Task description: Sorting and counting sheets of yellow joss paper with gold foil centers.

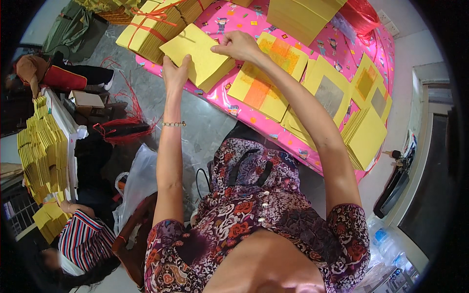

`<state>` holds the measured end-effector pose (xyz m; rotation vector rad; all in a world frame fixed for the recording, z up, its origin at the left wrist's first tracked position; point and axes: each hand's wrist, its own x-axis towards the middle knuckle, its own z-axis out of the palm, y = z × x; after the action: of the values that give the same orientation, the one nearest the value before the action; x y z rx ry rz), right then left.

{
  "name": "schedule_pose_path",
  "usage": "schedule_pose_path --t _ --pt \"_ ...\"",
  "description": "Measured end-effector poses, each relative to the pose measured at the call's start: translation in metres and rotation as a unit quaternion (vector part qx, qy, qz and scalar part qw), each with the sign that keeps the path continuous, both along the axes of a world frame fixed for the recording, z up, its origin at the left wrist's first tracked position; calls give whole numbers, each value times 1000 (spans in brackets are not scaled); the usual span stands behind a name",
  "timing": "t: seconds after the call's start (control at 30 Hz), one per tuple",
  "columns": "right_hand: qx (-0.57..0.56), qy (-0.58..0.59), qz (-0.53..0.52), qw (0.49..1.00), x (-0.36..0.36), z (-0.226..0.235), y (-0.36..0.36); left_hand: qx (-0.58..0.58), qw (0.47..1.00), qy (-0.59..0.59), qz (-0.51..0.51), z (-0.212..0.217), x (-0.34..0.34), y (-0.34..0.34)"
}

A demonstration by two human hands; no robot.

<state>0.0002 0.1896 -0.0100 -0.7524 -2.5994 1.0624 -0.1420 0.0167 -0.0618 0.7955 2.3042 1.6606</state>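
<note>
A thick stack of yellow paper (198, 52) rests at the table's left edge, under both hands. My left hand (175, 75) grips its near left side, thumb on the top face and fingers along the edge. At the far right edge, my right hand (240, 47) is closed, thumb and curled fingers pinching the top paper; how many sheets it holds is hidden. Just right of the stack lies yellow paper with an orange printed patch (268, 73). Beyond that sits yellow paper with a silver-grey square (330, 92).
Red-tied yellow bundles (146, 31) stand at far left on the pink patterned table cover (215, 100). Another yellow stack (366, 136) lies at right, with red string (364, 22) at the back. Two people work around yellow paper piles (44, 146) at left. A plastic bag (139, 183) hangs nearby.
</note>
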Motion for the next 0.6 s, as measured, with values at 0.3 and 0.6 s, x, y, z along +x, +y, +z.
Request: schedule_pose_path --t 0.3,0.6 --pt "-27 -62 -11 998 -1 0 3 -52 996 60 34 10 10 2" --pt "-5 -83 -33 996 9 -8 4 -165 977 121 60 29 36 4"
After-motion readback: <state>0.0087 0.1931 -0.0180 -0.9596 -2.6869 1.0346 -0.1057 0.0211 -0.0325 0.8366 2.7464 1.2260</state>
